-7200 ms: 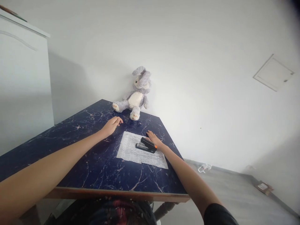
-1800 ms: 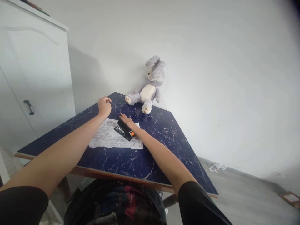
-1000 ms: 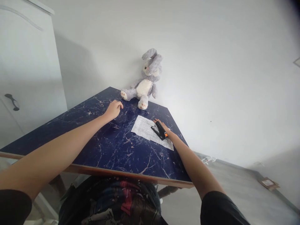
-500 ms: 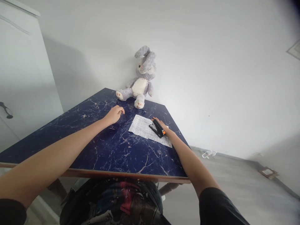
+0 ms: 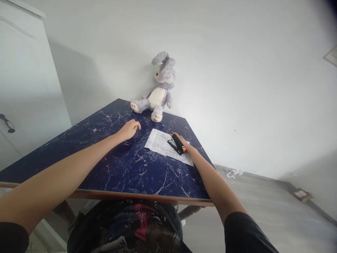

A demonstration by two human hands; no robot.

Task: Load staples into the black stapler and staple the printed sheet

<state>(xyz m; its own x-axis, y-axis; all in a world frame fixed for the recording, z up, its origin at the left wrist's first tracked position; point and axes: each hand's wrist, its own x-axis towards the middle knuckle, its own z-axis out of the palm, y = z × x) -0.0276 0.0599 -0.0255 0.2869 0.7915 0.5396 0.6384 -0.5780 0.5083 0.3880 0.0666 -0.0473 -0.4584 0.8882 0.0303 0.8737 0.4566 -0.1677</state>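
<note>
One black stapler with an orange end sits on the right part of a printed sheet, and that's the centre of my feed: stapler (image 5: 178, 144), sheet (image 5: 157, 142), both on the blue marbled counter (image 5: 147, 172). Right hand (image 5: 184, 141) lies just beyond the stapler, palm down, fingers stretched out past its far side; the thumb is hidden from me, so I can't tell whether that grip is pinching the stapler or simply resting against it. Across to my left hand (image 5: 129, 129), near the sheet but apart from it, fingers bent loosely inward; how tightly that grip is closed, I can't tell from this angle. Further back, a grey plush rabbit (image 5: 157, 98) sits upright at the counter's far end, in front of the pale wall (image 5: 237, 88), legs splayed, one ear flopped over its face. Over on the left I've got a white cabinet (image 5: 26, 80) with a dark handle (image 5: 7, 123). Down right, on the grey floor (image 5: 231, 211), a clear plastic item (image 5: 233, 173) lies by the wall, and a brown package (image 5: 301, 194) further along.
</note>
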